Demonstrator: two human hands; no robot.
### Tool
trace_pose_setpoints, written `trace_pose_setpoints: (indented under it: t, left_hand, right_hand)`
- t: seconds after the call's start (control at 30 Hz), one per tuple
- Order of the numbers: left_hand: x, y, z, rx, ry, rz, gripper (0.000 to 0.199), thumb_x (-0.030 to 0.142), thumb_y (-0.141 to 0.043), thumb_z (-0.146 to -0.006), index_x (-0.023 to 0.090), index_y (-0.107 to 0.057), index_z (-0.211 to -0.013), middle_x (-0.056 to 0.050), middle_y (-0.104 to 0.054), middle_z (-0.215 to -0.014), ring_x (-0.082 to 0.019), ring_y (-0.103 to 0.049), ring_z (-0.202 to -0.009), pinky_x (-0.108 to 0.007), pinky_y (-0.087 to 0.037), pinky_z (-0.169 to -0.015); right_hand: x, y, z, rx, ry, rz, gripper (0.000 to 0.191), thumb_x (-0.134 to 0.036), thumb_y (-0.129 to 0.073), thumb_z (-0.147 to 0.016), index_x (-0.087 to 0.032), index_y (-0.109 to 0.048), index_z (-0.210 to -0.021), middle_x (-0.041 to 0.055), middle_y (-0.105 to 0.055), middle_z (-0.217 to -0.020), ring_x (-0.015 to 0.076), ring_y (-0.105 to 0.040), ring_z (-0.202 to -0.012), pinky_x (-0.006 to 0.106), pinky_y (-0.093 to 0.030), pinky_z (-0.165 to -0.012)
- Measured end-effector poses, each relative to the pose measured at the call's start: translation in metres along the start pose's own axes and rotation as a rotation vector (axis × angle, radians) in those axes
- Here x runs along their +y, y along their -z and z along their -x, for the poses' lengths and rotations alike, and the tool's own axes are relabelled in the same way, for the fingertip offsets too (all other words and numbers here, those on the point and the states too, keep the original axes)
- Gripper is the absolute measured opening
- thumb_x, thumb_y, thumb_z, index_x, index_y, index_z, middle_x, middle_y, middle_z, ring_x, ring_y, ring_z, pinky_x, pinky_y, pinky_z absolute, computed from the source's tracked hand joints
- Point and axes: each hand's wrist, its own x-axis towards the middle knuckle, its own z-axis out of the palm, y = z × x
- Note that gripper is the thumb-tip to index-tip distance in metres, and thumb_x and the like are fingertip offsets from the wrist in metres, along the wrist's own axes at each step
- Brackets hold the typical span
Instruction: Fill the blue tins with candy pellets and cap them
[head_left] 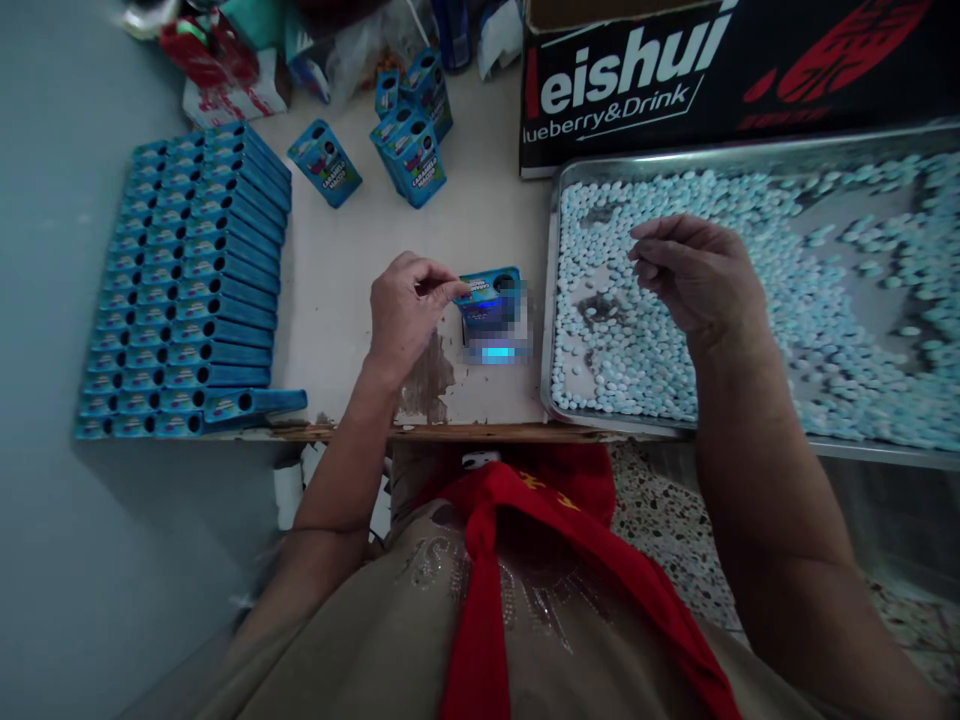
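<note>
A small blue candy box (489, 284) stands on a little device with a lit display (497, 352), partly blurred out, probably a scale. The thumb and fingers of my left hand (409, 305) pinch the box's near-left top edge, beside its dark round opening. Over the metal tray (553, 300) of pale blue and white candies (637, 370), my right hand (686, 265) hovers with thumb and fingertips drawn together. Whatever lies between those fingertips, if anything, is too small to make out.
Rows of blue boxes (184, 290) are stacked at the left. Several more boxes (416, 165) stand farther back, with a single box (326, 165) beside them. A black carton (637, 120) sits behind the tray. The table's worn wooden edge (480, 432) runs in front of my body.
</note>
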Motion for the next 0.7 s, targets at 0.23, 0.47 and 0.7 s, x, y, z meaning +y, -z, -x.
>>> trace_pose_setpoints:
  t: [0.23,0.47,0.7]
  left_hand:
    - [0.048,-0.01,-0.006,0.071,-0.14,0.012,0.012,0.021,-0.096,-0.104,0.026,-0.086,-0.099,-0.002,-0.083,-0.103,-0.022,-0.082,-0.098,-0.039,-0.074,-0.096]
    - [0.087,-0.031,-0.015,-0.056,-0.319,0.004,0.056,0.027,-0.104,-0.098,0.031,-0.077,-0.147,0.002,-0.084,-0.133,-0.023,-0.085,-0.127,-0.045,-0.069,-0.12]
    - [-0.025,0.034,0.032,0.264,0.111,0.056,0.066,0.057,-0.107,-0.091,0.032,-0.071,-0.141,-0.005,-0.081,-0.122,-0.028,-0.082,-0.122,-0.042,-0.07,-0.107]
  right_hand:
    - [-0.005,-0.01,0.01,-0.055,-0.061,0.009,0.029,0.007,-0.066,-0.091,-0.019,-0.078,-0.087,0.0011,-0.069,-0.073,0.0107,-0.05,-0.061,0.024,-0.037,-0.059]
    - [-0.011,0.001,0.014,-0.079,-0.059,0.436,0.028,-0.001,-0.071,-0.106,-0.018,-0.079,-0.086,0.0013,-0.075,-0.076,0.011,-0.058,-0.057,0.026,-0.042,-0.063]
    - [-0.007,0.004,0.013,0.157,0.237,0.572,0.023,-0.007,-0.079,-0.1,-0.021,-0.079,-0.082,0.0006,-0.074,-0.074,0.0129,-0.055,-0.051,0.032,-0.04,-0.061]
